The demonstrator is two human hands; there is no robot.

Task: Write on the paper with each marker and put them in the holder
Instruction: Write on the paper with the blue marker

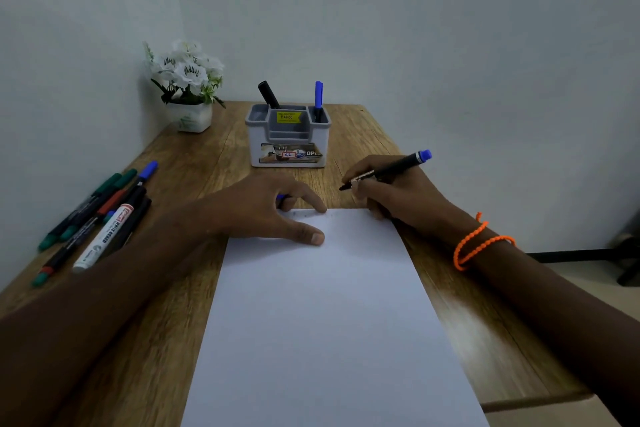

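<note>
Left of the left hand [273, 208] lies a pile of markers [100, 215], not yet used by the look of it. That hand presses the paper's [329, 315] far edge with thumb and forefinger out; a blue bit, likely a cap [281, 198], peeks from under its curled fingers. Beyond and between the hands stands the holder [288, 135]: a black marker [268, 95] leans in its left slot, a blue one [318, 99] stands in its right, the middle slots look bare. The right hand [391, 191] grips an uncapped marker [388, 170], tip just past the paper's top edge. Step in hand seems to be writing; next, bring the tip down onto the sheet
</note>
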